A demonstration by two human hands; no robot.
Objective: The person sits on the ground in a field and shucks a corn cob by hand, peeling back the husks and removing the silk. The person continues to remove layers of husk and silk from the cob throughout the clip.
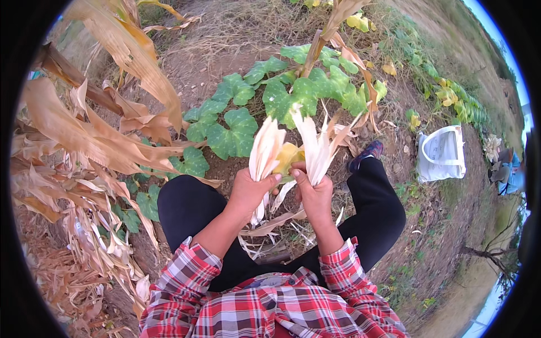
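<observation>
Pale dry corn husks stand up from my left hand, whose thumb and fingers are closed around their base. A second bunch of husks is gripped in my right hand, thumb and fingertips turned inward. Between the two hands is a yellow-green leafy piece, partly covered by the fingers; whether it is inner husk or a leaf I cannot tell. Loose husk strips hang below the hands and lie on the ground between my knees.
Dry corn stalks and leaves crowd the left side. A green squash-like vine grows ahead on bare soil. One upright dry stalk rises beyond it. A white tote bag bearing writing stands at right. Farther right is a blue item, unclear.
</observation>
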